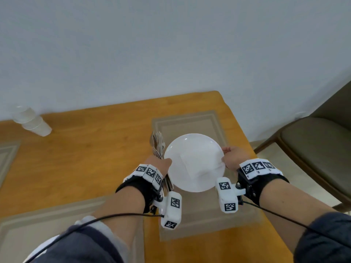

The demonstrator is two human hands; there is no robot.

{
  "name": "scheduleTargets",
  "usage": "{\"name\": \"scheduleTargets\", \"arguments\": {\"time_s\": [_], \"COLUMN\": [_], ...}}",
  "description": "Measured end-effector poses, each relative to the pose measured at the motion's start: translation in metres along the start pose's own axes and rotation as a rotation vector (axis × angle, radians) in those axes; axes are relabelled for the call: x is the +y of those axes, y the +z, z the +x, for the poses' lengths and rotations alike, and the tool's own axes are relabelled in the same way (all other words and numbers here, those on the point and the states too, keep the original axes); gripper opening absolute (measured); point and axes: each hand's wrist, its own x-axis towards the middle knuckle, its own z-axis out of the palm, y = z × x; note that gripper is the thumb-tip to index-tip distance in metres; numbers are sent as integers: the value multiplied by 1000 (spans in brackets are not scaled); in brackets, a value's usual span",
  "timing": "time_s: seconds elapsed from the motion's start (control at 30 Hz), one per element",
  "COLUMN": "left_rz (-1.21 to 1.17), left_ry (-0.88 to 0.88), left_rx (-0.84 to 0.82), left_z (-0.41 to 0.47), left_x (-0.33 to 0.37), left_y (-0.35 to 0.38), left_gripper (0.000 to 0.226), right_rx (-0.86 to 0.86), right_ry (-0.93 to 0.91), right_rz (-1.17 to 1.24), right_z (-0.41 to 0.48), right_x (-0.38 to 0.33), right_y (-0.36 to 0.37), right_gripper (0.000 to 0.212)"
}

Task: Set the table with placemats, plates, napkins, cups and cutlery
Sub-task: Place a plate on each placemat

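Your right hand pinches the plate by its rim over the placemat; your left hand grips cutlery against the opposite edge.

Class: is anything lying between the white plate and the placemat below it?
Nothing visible does. The placemat shows bare around the plate; the patch under it is hidden. The left hand holds the cutlery beside the plate.

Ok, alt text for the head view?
The left hand and right hand hold a white plate over a placemat at the right end of a wooden table; the left hand also grips a bundle of cutlery. A stack of cups sits by the wall at left, a chair at right.
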Motion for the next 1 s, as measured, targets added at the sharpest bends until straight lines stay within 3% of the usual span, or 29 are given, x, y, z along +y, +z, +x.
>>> {"name": "scheduleTargets", "arguments": {"time_s": [0.27,0.43,0.83,1.0], "left_rz": [-3,1,37,35], "left_ry": [36,77,129,147], "left_rx": [7,4,-6,19], "left_z": [-1,-10,-15,-24], "left_x": [13,30,56,59], "left_y": [5,28,68,72], "left_gripper": [23,23,27,26], "right_rx": [3,49,105,249], "right_ry": [0,39,106,16], "right_rz": [52,70,122,-37], "right_z": [-1,1,-1,-8], "right_x": [5,20,51,53], "right_y": [-9,-32,-61,-61], "right_gripper": [32,42,45,47]}}
